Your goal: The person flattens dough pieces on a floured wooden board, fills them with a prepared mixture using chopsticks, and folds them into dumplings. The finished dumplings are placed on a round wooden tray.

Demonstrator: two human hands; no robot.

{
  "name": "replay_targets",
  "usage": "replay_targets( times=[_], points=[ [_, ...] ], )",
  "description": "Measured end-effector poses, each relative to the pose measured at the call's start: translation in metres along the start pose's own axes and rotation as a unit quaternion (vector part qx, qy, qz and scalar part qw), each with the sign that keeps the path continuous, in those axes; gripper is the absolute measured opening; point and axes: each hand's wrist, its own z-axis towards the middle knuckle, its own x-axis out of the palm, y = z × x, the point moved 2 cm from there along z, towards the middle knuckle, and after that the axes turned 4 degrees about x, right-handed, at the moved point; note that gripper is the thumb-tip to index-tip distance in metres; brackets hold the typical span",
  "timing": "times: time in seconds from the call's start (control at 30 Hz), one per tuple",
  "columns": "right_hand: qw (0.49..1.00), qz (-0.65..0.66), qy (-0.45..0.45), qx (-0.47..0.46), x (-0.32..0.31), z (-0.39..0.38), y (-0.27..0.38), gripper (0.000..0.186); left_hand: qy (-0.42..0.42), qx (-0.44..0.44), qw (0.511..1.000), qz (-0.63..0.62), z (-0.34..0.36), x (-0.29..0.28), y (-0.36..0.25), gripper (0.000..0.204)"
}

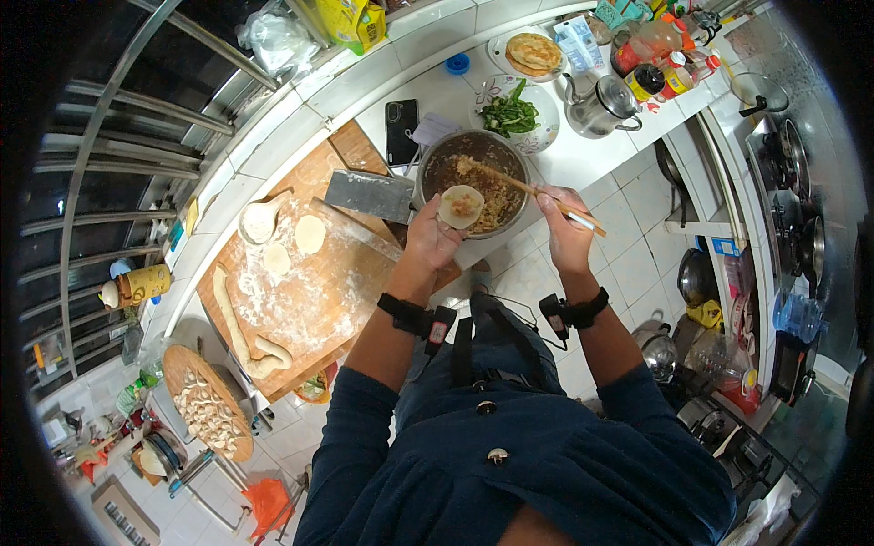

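Observation:
My left hand [431, 236] holds a round dumpling wrapper [461, 207] with a little filling on it, at the near left rim of a metal pot [423, 182]. Brown minced filling [496, 207] lies inside the pot. My right hand [568, 227] grips a pair of wooden chopsticks [515, 184], whose tips reach over the filling with a clump at their ends. On the floured wooden board [314, 305] to the left lie two flat wrappers [309, 235], a long dough rope [225, 309] and a bowl of flour [259, 221]. A cleaver [369, 194] rests beside the pot.
Behind the pot are a plate of green leaves [512, 111], a black phone [401, 132] and a steel kettle [603, 107]. Farther back stand a plate of flatbreads [533, 53] and several bottles [651, 45]. A tray of dumplings [209, 405] sits at the lower left.

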Motion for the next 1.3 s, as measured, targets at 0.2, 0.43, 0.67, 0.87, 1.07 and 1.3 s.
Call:
replay_targets(
  times=[0.2, 0.43, 0.67, 0.87, 1.07, 1.3],
  points=[
    [0.999, 0.04, -0.007, 0.029, -0.007, 0.006, -0.009, 0.009, -0.015, 0.021, 0.999, -0.027, 0.005, -0.003, 0.0, 0.033],
    [0.988, 0.129, 0.042, 0.068, -0.022, -0.02, 0.003, 0.009, -0.03, 0.041, 0.998, -0.048, 0.003, -0.002, -0.007, 0.037],
    [0.997, 0.061, 0.04, 0.017, -0.016, -0.016, 0.015, 0.008, -0.023, 0.04, 0.998, -0.036, -0.001, 0.007, -0.01, 0.035],
    [0.998, 0.019, 0.054, -0.002, -0.014, -0.012, 0.014, 0.009, -0.021, 0.042, 0.997, -0.056, -0.001, 0.006, -0.013, 0.035],
    [0.986, 0.153, 0.012, 0.07, -0.011, -0.018, 0.004, 0.011, -0.002, 0.05, 0.997, -0.06, -0.001, 0.002, -0.016, 0.035],
    [0.985, 0.137, -0.024, 0.105, -0.008, -0.027, -0.001, 0.01, 0.011, 0.065, 0.995, -0.081, 0.0, -0.001, -0.019, 0.036]
  ],
)
